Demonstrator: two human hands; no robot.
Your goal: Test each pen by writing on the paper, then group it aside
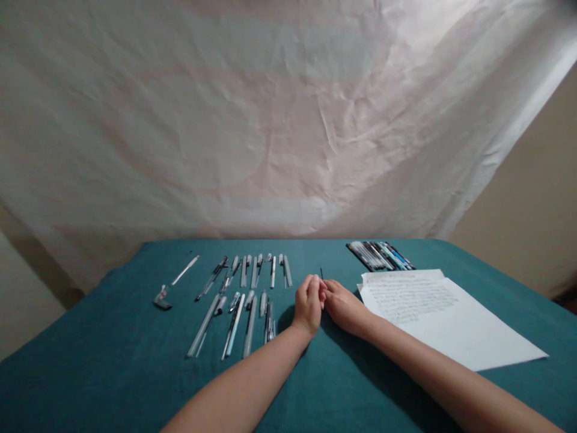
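Dim on my feed, light from upper right.
I get a glowing hanging sheet (288,120), soft shadow beside the right arm (428,364) on the counter (112,361), blurred, unreadable writing on the paper (460,325), and a fuzzy thin dark rod (321,273).

The left hand (309,308) curls inward; the right hand (346,305) bends close beside it, left forearm (250,376) and right forearm (428,358) converging there.

The surface (112,367) looks deep teal from here. White paper (487,337) shows greyish written lines; clustered pens (381,255) mix black, white, blue.
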